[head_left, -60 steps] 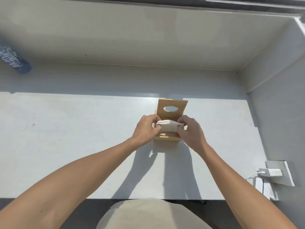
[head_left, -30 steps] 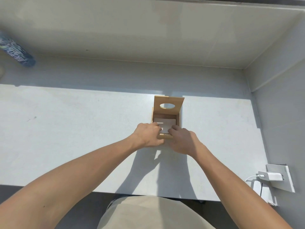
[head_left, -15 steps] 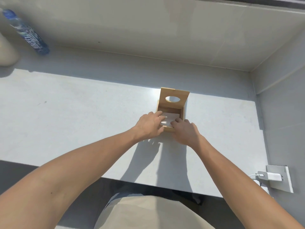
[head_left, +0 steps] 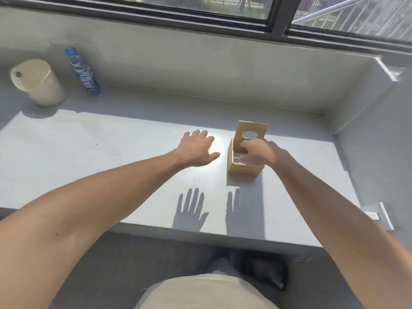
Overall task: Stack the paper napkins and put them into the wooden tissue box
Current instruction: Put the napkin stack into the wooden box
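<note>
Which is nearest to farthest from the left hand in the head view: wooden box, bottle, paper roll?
From the left hand:
1. Wooden box: just to its right on the ledge, lid up.
2. Bottle: far left, leaning on the back wall.
3. Paper roll: farther left still, beyond the bottle.

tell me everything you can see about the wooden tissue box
The box is small, of pale plain wood, standing on the grey ledge in sunlight. Its lid, with an oval hole, is tipped up at the back, so the top is open. The right hand hangs over the opening, hiding most of the inside; the left hand is apart from it.
</note>
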